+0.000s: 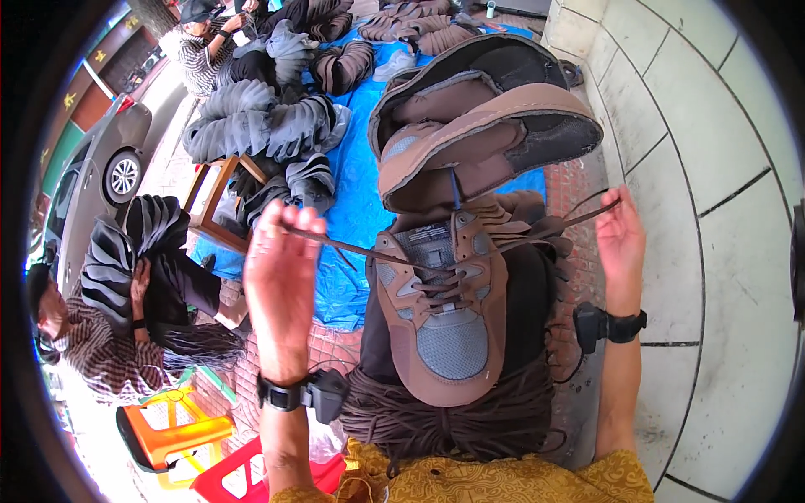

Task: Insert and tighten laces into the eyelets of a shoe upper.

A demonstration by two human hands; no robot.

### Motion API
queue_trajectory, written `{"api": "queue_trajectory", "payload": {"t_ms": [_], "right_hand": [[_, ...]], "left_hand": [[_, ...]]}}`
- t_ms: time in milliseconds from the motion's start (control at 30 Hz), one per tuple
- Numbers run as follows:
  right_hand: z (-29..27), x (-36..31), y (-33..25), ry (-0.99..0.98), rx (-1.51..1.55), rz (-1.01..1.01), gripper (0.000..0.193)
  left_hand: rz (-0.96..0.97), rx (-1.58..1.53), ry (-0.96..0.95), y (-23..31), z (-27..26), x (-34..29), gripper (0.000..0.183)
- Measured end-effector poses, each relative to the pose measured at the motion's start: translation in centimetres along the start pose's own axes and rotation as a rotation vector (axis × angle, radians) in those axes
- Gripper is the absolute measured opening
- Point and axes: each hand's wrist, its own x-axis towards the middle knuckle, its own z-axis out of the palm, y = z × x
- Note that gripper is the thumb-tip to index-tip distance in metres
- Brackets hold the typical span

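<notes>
A brown shoe upper (453, 348) with blue-grey mesh lies across my lap, toe toward me. Its dark brown shoelace (444, 285) is threaded through the lower eyelets, and both loose lengths are pulled out sideways. My left hand (283, 260) pinches one length, left of the upper. At the right, my right hand (620, 233) pinches the other length, fingers closed. More brown uppers (495, 138), their openings upward, rest just beyond the shoe. A thick bundle of brown laces (444, 411) lies on my lap nearest my body.
A blue tarp (348, 285) carries piles of grey uppers (260, 121) and a wooden stool (214, 201). A tiled wall (713, 251) stands close on my right. To the left are an orange plastic stool (180, 432), a seated person (109, 335) holding uppers, and a parked car (101, 168).
</notes>
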Motion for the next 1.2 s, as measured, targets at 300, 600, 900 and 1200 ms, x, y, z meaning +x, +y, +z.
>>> {"api": "queue_trajectory", "payload": {"t_ms": [300,600,900,1200], "right_hand": [[-5.1,2.9,-3.8,-0.040,-0.055,-0.039,0.022],[-12.3,5.8,-6.2,0.176,-0.125,-0.075,0.024],[-13.9,8.1,-4.6,0.237,-0.201,-0.011,0.031],[2.6,1.2,-1.7,-0.148,-0.579,0.306,0.017]], "left_hand": [[0.228,0.149,0.202,9.2,-10.6,2.1,0.027],[0.214,0.044,0.466,10.7,-25.5,3.0,0.027],[0.003,0.207,0.422,9.2,-27.9,3.9,0.016],[-0.357,0.722,0.058,-0.4,-2.1,0.3,0.018]]}}
